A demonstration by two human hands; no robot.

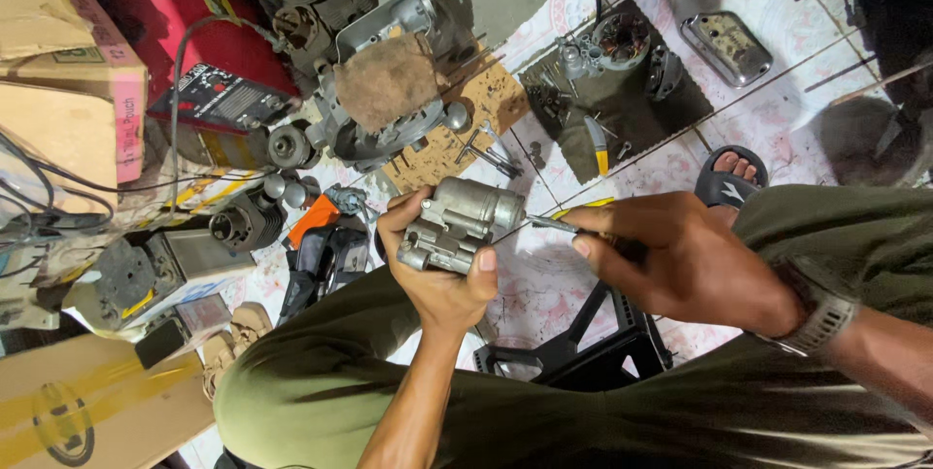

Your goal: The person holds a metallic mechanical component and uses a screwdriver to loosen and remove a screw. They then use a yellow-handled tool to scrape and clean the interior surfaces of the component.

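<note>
My left hand [439, 275] grips a small grey metal starter motor [459, 222], holding it above my knees. My right hand [680, 260] holds a screwdriver [550, 224] with a yellow handle, its metal tip touching the right end of the motor. A wristwatch [824, 313] sits on my right wrist. My olive-green trousers [408, 401] fill the lower part of the view.
A dark cloth [622, 109] on the tiled floor carries small motor parts and screws. An engine block [389, 90] with a brown rag rests on cardboard. Cylinders, a red machine [228, 90] and cardboard boxes [68, 61] crowd the left. A black stool [593, 347] stands under me; a sandalled foot [731, 175] at right.
</note>
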